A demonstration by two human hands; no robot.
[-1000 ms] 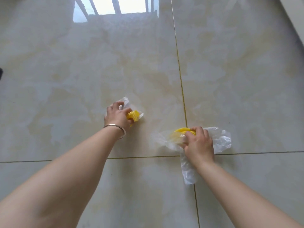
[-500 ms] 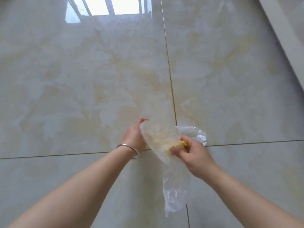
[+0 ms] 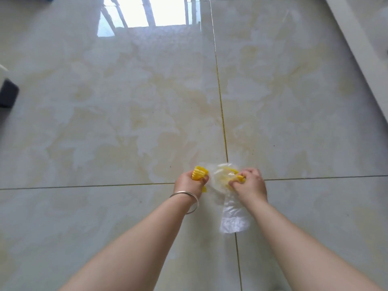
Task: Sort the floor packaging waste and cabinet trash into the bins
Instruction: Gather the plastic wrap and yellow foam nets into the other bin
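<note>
Left hand: the left hand has its fingers curled round a yellow ribbed foam packaging piece, which sticks out above the fist; a scrap of the same yellow shows below the hand.
Right hand: the right hand grips a crumpled clear plastic bag, fingers curled and pinching the film together with a second yellow foam piece wrapped inside it.
Position: both hands are held close together, just beside each other, above the crossing of two grout lines on the floor.
Look of the bag: thin, wrinkled, see-through; its loose tail hangs down below the right wrist.
Look of the foam: bright yellow, with parallel ridges.
Wrist: a thin silver bangle circles the left wrist.
Edges: a white baseboard strip runs diagonally along the right; a dark block sits at the left edge.
Open room: glossy cream marble-patterned tiles stretch ahead of the hands, with a window reflection at the top.
</note>
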